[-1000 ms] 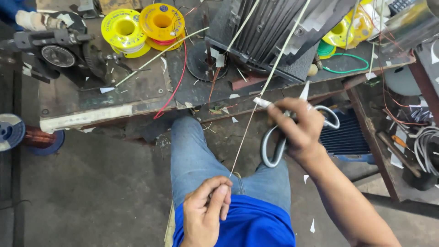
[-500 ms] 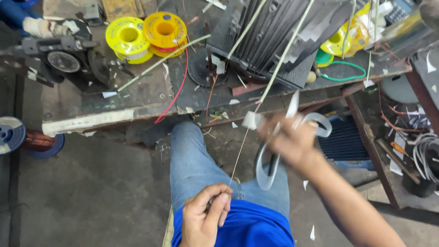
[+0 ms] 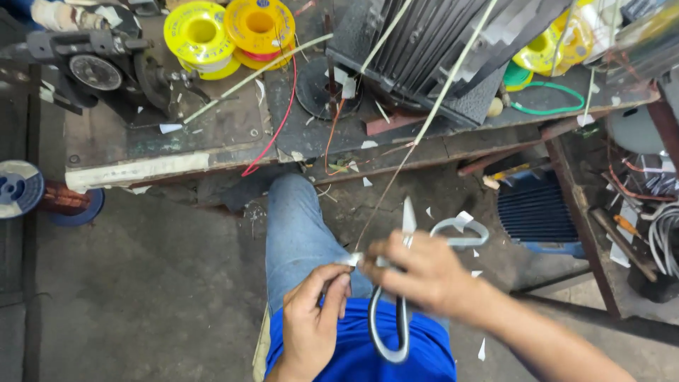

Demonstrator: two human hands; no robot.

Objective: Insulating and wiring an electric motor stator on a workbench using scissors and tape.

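My right hand [image 3: 417, 276] is closed around a pair of grey-handled scissors [image 3: 396, 318], blades pointing up, held over my lap. My left hand [image 3: 311, 322] sits just left of it and pinches a small white piece [image 3: 351, 259] at the lower end of a thin white strand [image 3: 417, 138]. The strand runs up and to the right to the black ribbed motor housing [image 3: 438, 49] on the workbench [image 3: 212, 141]. Both hands nearly touch above my blue shirt [image 3: 424, 361] and jeans-clad knee [image 3: 297, 226].
Yellow and orange wire spools [image 3: 226, 28] and a dark winding machine [image 3: 99, 64] stand on the bench's left. A red wire [image 3: 279, 120] hangs over its edge. A copper-wire reel [image 3: 35, 194] lies on the floor at left. A cluttered side rack [image 3: 636, 212] is at right.
My right hand has come down and left with the scissors toward my lap. My left hand has risen from my thigh and taken hold of the strand's lower end.
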